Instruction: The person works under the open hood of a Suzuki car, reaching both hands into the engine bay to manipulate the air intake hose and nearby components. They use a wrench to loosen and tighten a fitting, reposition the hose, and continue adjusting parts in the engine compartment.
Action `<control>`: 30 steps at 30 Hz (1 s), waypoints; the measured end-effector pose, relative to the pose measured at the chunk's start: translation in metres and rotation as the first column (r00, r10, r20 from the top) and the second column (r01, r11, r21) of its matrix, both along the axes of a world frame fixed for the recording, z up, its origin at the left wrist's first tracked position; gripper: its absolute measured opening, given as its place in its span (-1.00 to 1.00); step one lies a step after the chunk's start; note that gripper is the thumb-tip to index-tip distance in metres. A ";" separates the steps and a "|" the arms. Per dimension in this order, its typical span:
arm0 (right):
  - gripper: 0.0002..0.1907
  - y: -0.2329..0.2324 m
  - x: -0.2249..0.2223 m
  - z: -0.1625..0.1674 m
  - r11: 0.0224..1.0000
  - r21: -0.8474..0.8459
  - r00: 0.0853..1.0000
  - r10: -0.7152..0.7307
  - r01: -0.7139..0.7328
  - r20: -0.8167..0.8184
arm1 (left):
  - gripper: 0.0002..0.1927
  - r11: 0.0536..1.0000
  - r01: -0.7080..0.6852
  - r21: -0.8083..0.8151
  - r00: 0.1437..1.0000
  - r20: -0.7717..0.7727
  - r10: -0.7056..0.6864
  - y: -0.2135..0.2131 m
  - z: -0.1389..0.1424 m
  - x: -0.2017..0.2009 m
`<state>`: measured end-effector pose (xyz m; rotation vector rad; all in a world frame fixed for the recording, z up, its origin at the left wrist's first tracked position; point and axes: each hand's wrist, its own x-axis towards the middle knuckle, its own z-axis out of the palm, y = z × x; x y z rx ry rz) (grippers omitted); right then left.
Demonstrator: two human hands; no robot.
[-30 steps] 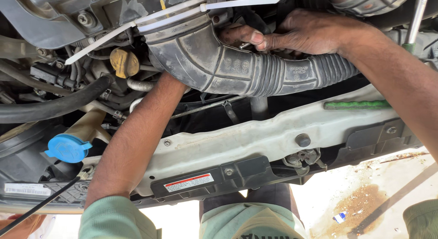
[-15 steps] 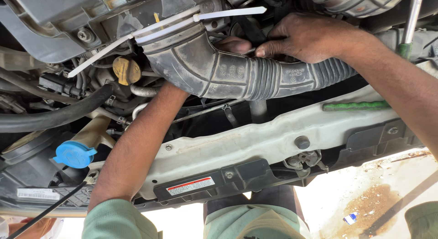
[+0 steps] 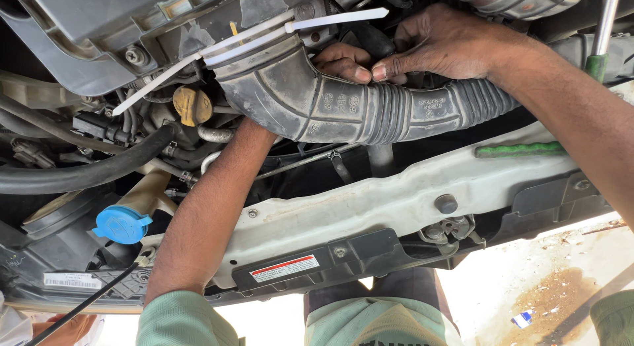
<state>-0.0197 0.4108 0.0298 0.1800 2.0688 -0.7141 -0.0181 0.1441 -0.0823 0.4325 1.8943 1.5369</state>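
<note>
The ribbed black intake hose (image 3: 370, 105) is seen lying across the engine bay, below the white zip ties (image 3: 264, 38). The right hand (image 3: 449, 45) is curled over its top, fingertips pinched narrow; the left hand (image 3: 343, 60) is mostly hidden behind it, grip unclear.

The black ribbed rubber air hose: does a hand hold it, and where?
The right hand grips the black ribbed rubber air hose on its upper edge, beside the ribs.

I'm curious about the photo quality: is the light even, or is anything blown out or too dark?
Head view: ground at the bottom glares near-white in sun; the recess behind the black ribbed hose falls into shadow; right hand and left hand on it stay sharp.
</note>
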 end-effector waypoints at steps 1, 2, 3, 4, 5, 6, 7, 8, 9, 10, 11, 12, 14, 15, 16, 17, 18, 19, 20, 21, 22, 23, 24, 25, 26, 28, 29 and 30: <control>-0.44 0.001 -0.001 -0.002 1.000 -0.015 1.000 0.001 -0.001 0.000 | -0.65 1.000 -0.019 -0.001 1.000 0.006 0.019 -0.002 0.000 -0.001; -0.43 0.002 -0.003 -0.006 0.999 0.008 0.998 0.040 -0.040 0.045 | -0.65 1.000 0.020 0.000 1.000 -0.010 -0.020 0.002 -0.001 0.002; -0.42 0.002 -0.005 -0.009 0.996 0.029 0.993 0.077 -0.080 0.090 | -0.65 1.000 0.015 -0.002 1.000 -0.007 -0.015 0.000 -0.002 0.002; -0.41 0.003 -0.007 -0.013 0.992 0.048 0.985 0.112 -0.119 0.134 | -0.65 1.000 -0.022 -0.012 1.000 0.005 0.022 -0.003 -0.002 0.002; -0.41 0.003 -0.007 -0.017 0.981 0.032 0.980 0.187 -0.190 0.066 | -0.65 0.999 -0.041 -0.020 0.999 0.010 0.041 -0.005 -0.002 0.002; -0.39 0.001 -0.007 -0.020 0.965 0.022 0.965 0.261 -0.261 -0.003 | -0.65 0.998 -0.059 -0.026 0.998 0.017 0.059 -0.008 -0.002 0.002; -0.36 0.001 -0.007 -0.022 0.943 0.015 0.940 0.333 -0.332 -0.070 | -0.64 0.996 -0.077 -0.038 0.997 0.023 0.078 -0.011 -0.001 0.002; -0.37 0.000 -0.007 -0.023 0.946 0.043 0.947 0.321 -0.321 -0.005 | -0.64 0.996 -0.083 -0.043 0.996 0.027 0.084 -0.014 -0.001 0.001; -0.39 0.000 -0.007 -0.023 0.949 0.073 0.951 0.303 -0.307 0.060 | -0.64 0.996 -0.079 -0.047 0.996 0.028 0.080 -0.016 0.000 0.002; -0.40 -0.001 -0.008 -0.022 0.951 0.104 0.952 0.280 -0.293 0.124 | -0.64 0.997 -0.069 -0.041 0.997 0.026 0.070 -0.014 0.001 0.001; -0.40 -0.002 -0.007 -0.019 0.958 0.103 0.961 0.258 -0.268 0.104 | -0.64 0.998 -0.058 -0.036 0.998 0.022 0.059 -0.015 0.002 0.000; -0.41 -0.003 -0.008 -0.014 0.964 0.099 0.967 0.240 -0.248 0.083 | -0.64 0.999 -0.031 -0.027 1.000 0.005 0.031 -0.012 0.003 -0.003; -0.43 -0.006 -0.008 -0.006 0.969 0.125 0.977 0.209 -0.213 0.044 | -0.63 0.999 0.046 -0.004 0.999 -0.024 -0.046 -0.006 0.005 -0.008; -0.45 -0.008 -0.008 -0.001 0.967 0.157 0.980 0.199 -0.200 0.022 | -0.63 0.992 0.123 0.012 0.992 -0.035 -0.122 -0.001 0.006 -0.012; -0.46 -0.010 -0.008 0.003 0.964 0.188 0.982 0.190 -0.187 -0.001 | -0.63 0.987 0.159 0.008 0.987 -0.039 -0.159 0.001 0.008 -0.015; -0.48 -0.011 -0.007 0.006 0.958 0.226 0.984 0.179 -0.175 0.001 | -0.63 0.981 0.195 0.009 0.980 -0.039 -0.194 0.003 0.009 -0.017; -0.49 -0.012 -0.005 0.009 0.951 0.265 0.986 0.168 -0.162 -0.001 | -0.63 0.975 0.222 0.000 0.974 -0.040 -0.221 0.006 0.011 -0.019; -0.48 -0.013 -0.003 0.011 0.941 0.304 0.988 0.156 -0.147 -0.003 | -0.63 0.971 0.237 -0.009 0.971 -0.041 -0.237 0.007 0.012 -0.019; -0.56 -0.013 -0.001 0.012 0.944 0.285 0.974 0.202 -0.166 -0.102 | -0.63 0.968 0.252 -0.018 0.967 -0.040 -0.253 0.008 0.013 -0.019; -0.62 -0.013 0.003 0.013 0.945 0.266 0.949 0.244 -0.188 -0.199 | -0.62 0.964 0.263 -0.028 0.964 -0.042 -0.264 0.009 0.013 -0.018; -0.68 -0.013 0.006 0.014 0.945 0.249 0.914 0.282 -0.213 -0.290 | -0.62 0.963 0.266 -0.037 0.963 -0.045 -0.267 0.011 0.013 -0.016; -0.69 -0.013 0.007 0.014 0.934 0.261 0.887 0.325 -0.245 -0.329 | -0.62 0.961 0.272 -0.049 0.961 -0.046 -0.274 0.011 0.011 -0.015; -0.69 -0.014 0.009 0.016 0.920 0.277 0.854 0.367 -0.276 -0.368 | -0.62 0.961 0.268 -0.061 0.961 -0.054 -0.272 0.011 0.009 -0.013; -0.70 -0.014 0.009 0.018 0.905 0.294 0.818 0.409 -0.307 -0.405 | -0.62 0.962 0.264 -0.073 0.962 -0.054 -0.268 0.011 0.006 -0.012; -0.69 -0.017 0.009 0.020 0.867 0.338 0.754 0.490 -0.367 -0.438 | -0.62 0.964 0.250 -0.093 0.965 -0.058 -0.256 0.010 0.003 -0.009; -0.67 -0.021 0.006 0.028 0.771 0.437 0.601 0.636 -0.463 -0.484 | -0.61 0.965 0.199 -0.170 0.974 -0.073 -0.214 0.002 -0.004 -0.002; -0.72 -0.026 0.004 0.032 0.652 0.533 0.492 0.757 -0.539 -0.429 | -0.61 0.959 0.183 -0.218 0.976 -0.077 -0.204 -0.001 -0.008 0.003; -0.77 -0.030 0.002 0.035 0.518 0.615 0.374 0.855 -0.595 -0.359 | -0.61 0.947 0.166 -0.274 0.979 -0.066 -0.191 -0.006 -0.011 0.010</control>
